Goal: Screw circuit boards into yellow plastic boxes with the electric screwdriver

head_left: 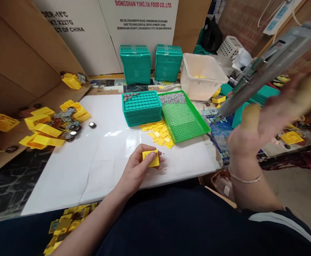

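A plain, dark navy top [187,220] fills six o'clock. Its sleeve [303,225], toward four o'clock, carries a broad pale stripe [278,217]. A thin, light bracelet [247,180] circles the right wrist [240,169]. Blurred yellowish covers [251,119] sheathe the right hand's [259,131] thumb and fingertips. The left forearm [96,217], toward seven o'clock, is bare.

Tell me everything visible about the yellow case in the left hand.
The yellow case looks boxy, round-cornered and plastic, with small dark marks near its upper edge. The left hand grips it, thumb lying over its upper part. It is over the near part of the white tabletop; whether they touch is unclear.
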Demonstrator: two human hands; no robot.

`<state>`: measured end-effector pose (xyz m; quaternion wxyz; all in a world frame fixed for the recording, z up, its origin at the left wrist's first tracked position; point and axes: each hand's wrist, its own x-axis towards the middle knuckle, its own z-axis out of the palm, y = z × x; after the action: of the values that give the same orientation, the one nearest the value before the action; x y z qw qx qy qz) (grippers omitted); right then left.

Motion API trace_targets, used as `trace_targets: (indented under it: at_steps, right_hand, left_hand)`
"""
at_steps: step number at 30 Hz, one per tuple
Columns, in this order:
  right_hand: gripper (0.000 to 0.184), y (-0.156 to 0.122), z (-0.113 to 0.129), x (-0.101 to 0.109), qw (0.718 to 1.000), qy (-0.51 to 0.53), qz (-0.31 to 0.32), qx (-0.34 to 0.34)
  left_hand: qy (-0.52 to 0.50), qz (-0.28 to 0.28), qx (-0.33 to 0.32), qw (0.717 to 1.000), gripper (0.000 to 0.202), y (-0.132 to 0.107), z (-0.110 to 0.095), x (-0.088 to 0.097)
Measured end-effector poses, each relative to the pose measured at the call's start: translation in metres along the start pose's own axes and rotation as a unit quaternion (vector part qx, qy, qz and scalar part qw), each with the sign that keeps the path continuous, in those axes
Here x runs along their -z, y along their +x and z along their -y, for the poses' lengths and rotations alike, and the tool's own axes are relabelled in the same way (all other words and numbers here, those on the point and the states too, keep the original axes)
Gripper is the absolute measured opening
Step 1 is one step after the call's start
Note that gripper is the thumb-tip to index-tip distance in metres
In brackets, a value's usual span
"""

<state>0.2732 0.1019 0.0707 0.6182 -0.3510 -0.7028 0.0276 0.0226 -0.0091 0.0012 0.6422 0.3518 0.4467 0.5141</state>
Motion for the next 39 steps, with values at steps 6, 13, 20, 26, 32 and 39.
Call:
trace_targets:
  at_steps: [6, 13, 20, 26, 32, 39]
  right_hand:
    - [0.045, 0.037, -0.057, -0.021, 0.952, 0.222, 0.107, -0.183]
    - [0.037, 0.023, -0.023, -0.083, 0.901, 0.305, 0.165, -0.259]
    - [0.043, 0.008, -0.028, -0.109, 0.918, 0.269, 0.126, -0.262]
    - [0.039, 0.003, -0.03, -0.111, 0.92, 0.284, 0.115, -0.244]
    - [0.042, 0.003, -0.033, -0.111, 0.922, 0.271, 0.104, -0.255]
    - [0.039, 0.018, -0.006, -0.101, 0.923, 0.302, 0.1, -0.217]
  left_hand:
    - [0.011, 0.021, 0.06, 0.998, 0.025, 0.011, 0.003, -0.017]
    - [0.014, 0.012, 0.071, 0.997, 0.026, 0.013, 0.003, -0.018]
    - [0.003, 0.017, 0.07, 0.997, 0.024, 0.013, 0.003, -0.015]
    - [-0.005, 0.023, 0.066, 0.998, 0.023, 0.012, 0.005, -0.014]
    - [-0.043, 0.015, 0.07, 0.997, 0.022, 0.013, 0.005, -0.015]
    - [-0.108, 0.011, 0.071, 0.992, 0.023, 0.015, 0.007, -0.015]
